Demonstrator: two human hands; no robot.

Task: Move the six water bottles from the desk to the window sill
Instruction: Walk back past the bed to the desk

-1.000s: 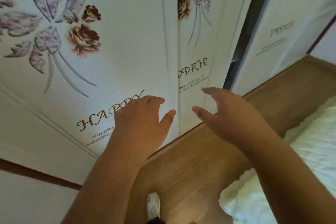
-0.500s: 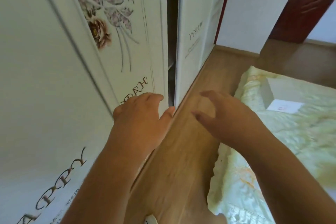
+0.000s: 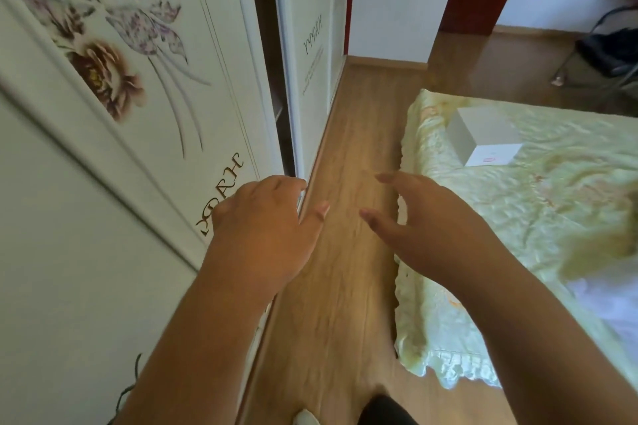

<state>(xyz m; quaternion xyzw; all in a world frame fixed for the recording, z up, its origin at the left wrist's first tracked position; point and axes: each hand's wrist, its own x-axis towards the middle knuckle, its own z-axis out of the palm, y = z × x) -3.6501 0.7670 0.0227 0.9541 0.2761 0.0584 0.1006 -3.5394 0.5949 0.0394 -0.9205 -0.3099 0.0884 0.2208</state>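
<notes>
Wooden floor (image 3: pixel 348 203) lay clear between wardrobe (image 3: pixel 145 134) and bed edge (image 3: pixel 411 183); our left hand (image 3: pixel 266 235) and right hand (image 3: pixel 428 228) hung spread, empty

Empty left hand (image 3: pixel 266 228), empty right hand (image 3: pixel 424 228), wood floor (image 3: pixel 352 155), bed (image 3: pixel 518 217)

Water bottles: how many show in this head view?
0. No bottles, desk or sill show. Both hands are empty: left hand by the wardrobe, right hand over the floor beside the bed. Bottles may lie outside the frame.
</notes>
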